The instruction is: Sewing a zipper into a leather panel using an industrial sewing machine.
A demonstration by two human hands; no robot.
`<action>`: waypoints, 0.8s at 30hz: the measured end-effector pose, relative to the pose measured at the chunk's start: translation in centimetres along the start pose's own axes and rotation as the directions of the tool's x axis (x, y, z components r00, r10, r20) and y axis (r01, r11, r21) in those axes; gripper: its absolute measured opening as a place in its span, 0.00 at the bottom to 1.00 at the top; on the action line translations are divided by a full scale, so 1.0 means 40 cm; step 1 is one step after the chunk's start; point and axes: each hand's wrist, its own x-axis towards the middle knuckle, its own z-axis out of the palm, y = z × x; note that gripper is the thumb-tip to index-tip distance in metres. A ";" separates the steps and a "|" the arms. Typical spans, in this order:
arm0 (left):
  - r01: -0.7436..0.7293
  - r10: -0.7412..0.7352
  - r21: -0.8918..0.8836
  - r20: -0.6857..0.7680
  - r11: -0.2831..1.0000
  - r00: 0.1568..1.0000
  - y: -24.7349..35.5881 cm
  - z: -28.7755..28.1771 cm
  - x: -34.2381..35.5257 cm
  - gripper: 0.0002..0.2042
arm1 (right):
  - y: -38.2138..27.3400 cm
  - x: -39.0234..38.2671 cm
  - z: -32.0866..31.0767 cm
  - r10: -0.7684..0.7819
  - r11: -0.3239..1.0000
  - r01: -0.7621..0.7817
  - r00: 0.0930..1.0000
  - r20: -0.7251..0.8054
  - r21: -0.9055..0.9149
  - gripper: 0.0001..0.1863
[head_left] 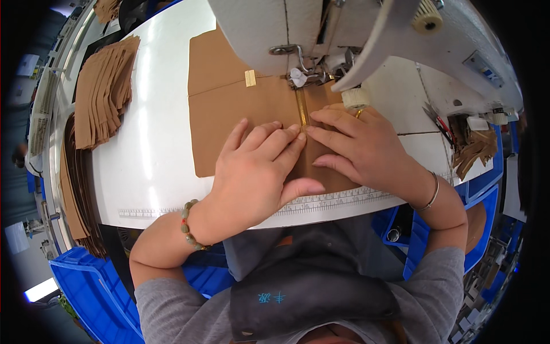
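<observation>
Pressing brown fabric [229, 109]: left hand [258, 172], right hand [358, 146] flanking zipper [301, 112], apparently flat.

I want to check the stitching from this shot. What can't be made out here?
- Needle point, head view: hidden behind the presser foot and machine head.
- Zipper lower end: covered by the left hand and right hand.
- Stitches on the brown fabric: too small.

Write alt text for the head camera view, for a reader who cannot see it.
Two bare hands, left hand and right hand, press flat on brown fabric either side of a gold zipper running under a sewing machine. Stacked brown fabric pieces lie at the left of the white table.
</observation>
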 end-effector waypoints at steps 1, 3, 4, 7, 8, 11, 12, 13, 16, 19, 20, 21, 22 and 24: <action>0.014 -0.014 0.042 -0.003 0.999 1.000 0.004 0.005 0.000 0.30 | -0.005 -0.001 -0.003 0.012 1.000 -0.012 1.000 0.018 -0.027 0.25; 0.012 -0.010 0.045 -0.037 0.999 0.999 0.006 0.012 0.000 0.27 | -0.014 0.002 -0.008 0.000 0.998 0.001 1.000 0.011 -0.057 0.26; 0.011 -0.009 0.053 -0.033 0.999 0.999 0.005 0.014 0.000 0.25 | -0.017 0.004 -0.010 0.004 0.996 -0.001 0.999 0.033 -0.089 0.27; -0.001 0.003 0.055 -0.042 0.998 0.999 -0.003 0.015 0.002 0.23 | -0.020 0.009 -0.007 -0.010 0.997 0.010 1.000 0.008 -0.082 0.28; -0.002 0.005 0.059 -0.050 0.998 0.999 -0.006 0.015 0.004 0.23 | -0.019 0.010 -0.006 -0.011 0.997 0.011 1.000 0.008 -0.083 0.28; -0.002 0.007 0.062 -0.070 0.998 0.997 -0.019 0.018 0.017 0.23 | -0.012 0.013 0.001 0.007 0.995 -0.007 1.000 -0.006 -0.099 0.27; 0.005 0.000 0.065 -0.082 0.998 0.997 -0.024 0.020 0.022 0.23 | -0.008 0.015 0.003 0.030 0.995 -0.029 1.000 0.005 -0.098 0.27; 0.011 -0.005 0.066 -0.094 0.998 0.996 -0.029 0.021 0.028 0.22 | -0.003 0.018 0.006 0.062 0.994 -0.060 0.998 0.024 -0.092 0.27; 0.008 -0.001 0.069 -0.105 0.998 0.994 -0.048 0.026 0.046 0.22 | 0.011 0.029 0.015 0.116 0.989 -0.110 0.991 0.060 -0.098 0.27; 0.015 -0.008 0.065 -0.113 0.998 0.994 -0.065 0.031 0.061 0.22 | 0.025 0.037 0.025 0.115 0.989 -0.116 0.993 -0.014 -0.088 0.26; 0.015 -0.008 0.063 -0.115 0.998 0.993 -0.069 0.033 0.065 0.22 | 0.029 0.038 0.026 0.109 0.989 -0.111 0.994 -0.018 -0.097 0.26; 0.010 -0.001 0.068 -0.133 0.998 0.991 -0.073 0.034 0.068 0.22 | 0.032 0.040 0.028 0.112 0.989 -0.113 0.993 -0.022 -0.094 0.26; 0.006 0.006 0.073 -0.152 0.997 0.988 -0.075 0.035 0.070 0.22 | 0.034 0.041 0.029 0.113 0.989 -0.115 0.993 -0.027 -0.092 0.26; 0.008 0.002 0.066 -0.152 0.998 0.988 -0.078 0.037 0.072 0.22 | 0.037 0.043 0.029 0.120 0.990 -0.122 0.992 -0.034 -0.072 0.24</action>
